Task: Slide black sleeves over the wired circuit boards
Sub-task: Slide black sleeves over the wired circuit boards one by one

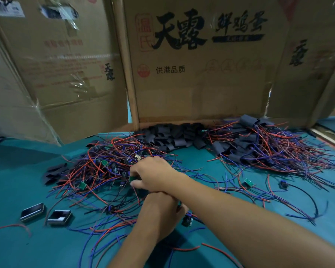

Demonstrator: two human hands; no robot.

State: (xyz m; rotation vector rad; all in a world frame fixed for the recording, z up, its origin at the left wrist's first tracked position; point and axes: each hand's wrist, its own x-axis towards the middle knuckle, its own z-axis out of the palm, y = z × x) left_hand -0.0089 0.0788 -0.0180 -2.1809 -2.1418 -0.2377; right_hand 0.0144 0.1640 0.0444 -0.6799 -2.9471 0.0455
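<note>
Crossed forearms reach over a teal table (17,190) walled by cardboard boxes (201,74). Right hand (153,175) pinches a green circuit board (132,178) beside the tangled wire pile (104,167); left hand (162,207) is hidden beneath, grip unclear. Black sleeves (172,136) heap at the back.

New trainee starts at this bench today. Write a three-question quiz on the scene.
1. True or false: the pile of empty black sleeves lies against the cardboard wall.
2. Which hand pinches a green circuit board? A) left hand B) right hand
3. Fill in: the sleeved boards are heaped on the ___ side of the teal mat.

Key: 1 true. 2 B, the right hand, crossed above the left hand. 3 right.
</note>
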